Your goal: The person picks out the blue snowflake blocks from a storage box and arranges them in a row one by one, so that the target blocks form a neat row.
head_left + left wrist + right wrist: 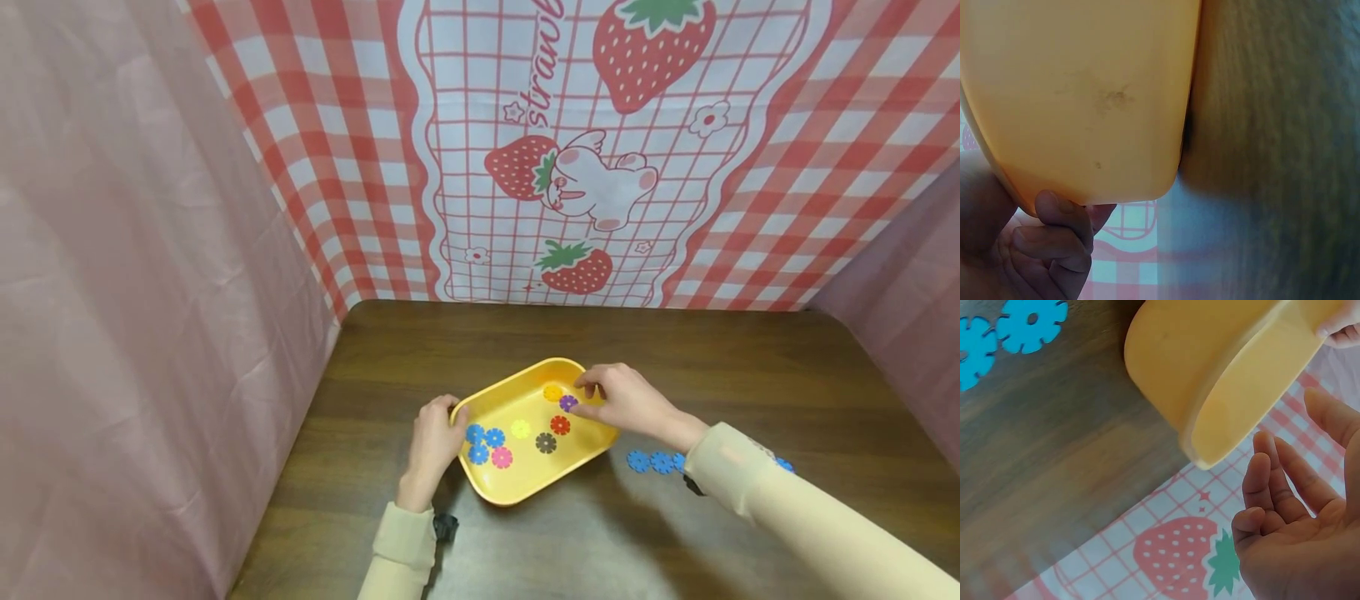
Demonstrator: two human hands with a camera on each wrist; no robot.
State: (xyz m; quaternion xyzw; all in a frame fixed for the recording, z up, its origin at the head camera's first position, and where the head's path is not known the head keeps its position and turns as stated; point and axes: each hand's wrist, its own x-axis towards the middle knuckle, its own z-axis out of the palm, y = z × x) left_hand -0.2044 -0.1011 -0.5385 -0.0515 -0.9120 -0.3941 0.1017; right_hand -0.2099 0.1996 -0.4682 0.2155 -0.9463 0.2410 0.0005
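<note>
My left hand (437, 442) grips the left end of a yellow plastic tray (517, 482), thumb over the rim and curled fingers outside, as the left wrist view shows. Slotted plastic discs lie in the tray. Blue discs (494, 437) and a pink disc (502, 457) are near the left hand; a yellow disc (521, 429) sits mid-tray. Towards the right are orange (552, 392), red (560, 426), dark brown (546, 443) and purple (568, 403) discs. Over the right end hovers my right hand (630, 402), loosely bent fingers near the purple disc, holding nothing in the right wrist view.
A row of blue slotted discs (638, 462) lies on the brown wooden table (405, 350) right of the tray, partly hidden beneath the right forearm. Behind the table hangs a strawberry-print checked cloth (375, 167). Pink curtains (150, 292) flank both sides.
</note>
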